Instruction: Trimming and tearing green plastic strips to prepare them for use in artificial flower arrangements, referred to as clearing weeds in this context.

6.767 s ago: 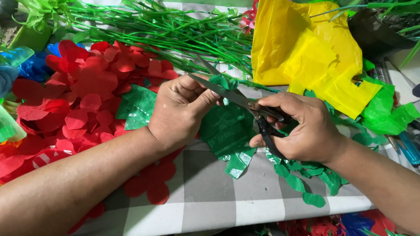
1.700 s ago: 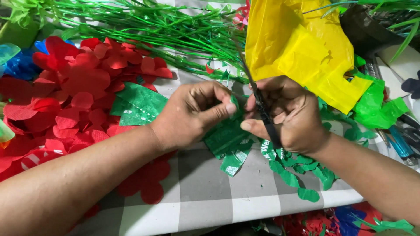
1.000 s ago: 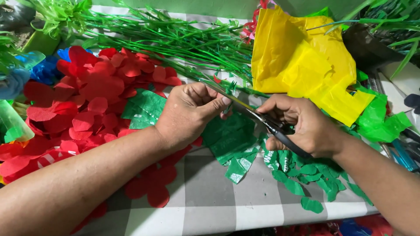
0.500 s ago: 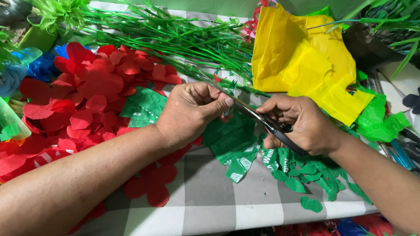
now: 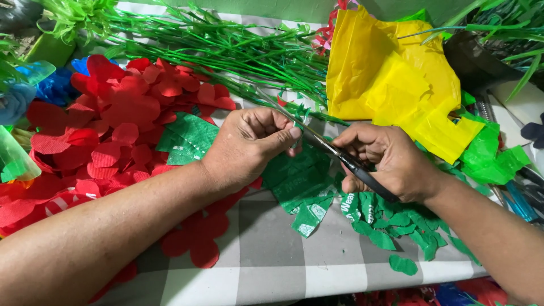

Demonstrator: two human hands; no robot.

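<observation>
Grey-and-white checked cloth [image 5: 272, 266] covers the near edge of the table, with one cut green leaf shape [image 5: 403, 264] lying alone on it. Just beyond, a scatter of small green cut-outs [image 5: 396, 224] sits under the right wrist. The right hand [image 5: 391, 161] is clenched around the dark handles of a pair of scissors [image 5: 340, 156], blades angled up and left toward the other hand. The left hand [image 5: 249, 144] pinches a folded strip of green plastic sheet [image 5: 297, 181] between thumb and fingers, right where the blades meet it; the loose end of the strip hangs down toward the near side.

To cut well here, I judge the pinch should stay close to the blade line so the thin film stays taut and does not fold into the blades, while the fingertips keep just clear of the edge. Turning the strip instead of the scissors would likely give smoother curves.

Left of the hands lies a heap of red petal shapes [image 5: 113, 124]. Farther back, green plastic stems [image 5: 226, 51] stretch across the table, and at far right a crumpled yellow plastic sheet [image 5: 391, 79] lies well apart from the cutting.
</observation>
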